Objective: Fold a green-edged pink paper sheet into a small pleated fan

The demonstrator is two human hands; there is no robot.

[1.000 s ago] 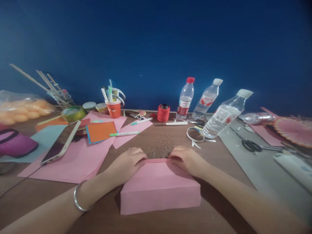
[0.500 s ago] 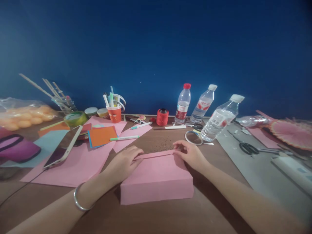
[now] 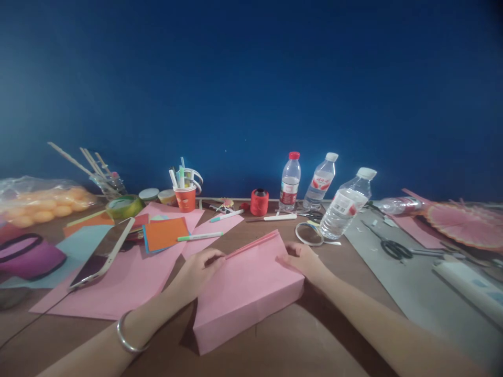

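A folded pink paper bag (image 3: 251, 283) is tilted on the brown table in front of me, its flat base face turned toward me and its folded rim at the far end. My left hand (image 3: 202, 267), with a silver bangle at the wrist, grips the bag's left side near the rim. On the right side, my right hand (image 3: 302, 262) pinches the paper near the far corner. The fingers of both hands are bent, and some fingertips are hidden by the paper.
Pink sheets (image 3: 113, 293) and a phone (image 3: 102, 254) on a cable lie left. Behind stand a red cup of pens (image 3: 184, 199), a red thread spool (image 3: 260, 202) and bottles (image 3: 346, 204). Tape (image 3: 309, 234) and scissors (image 3: 395, 248) lie right.
The bag has turned and its far rim has risen, now covering the dark specks on the table behind it. My right hand has slid down its side. The camera view has tipped upward slightly.
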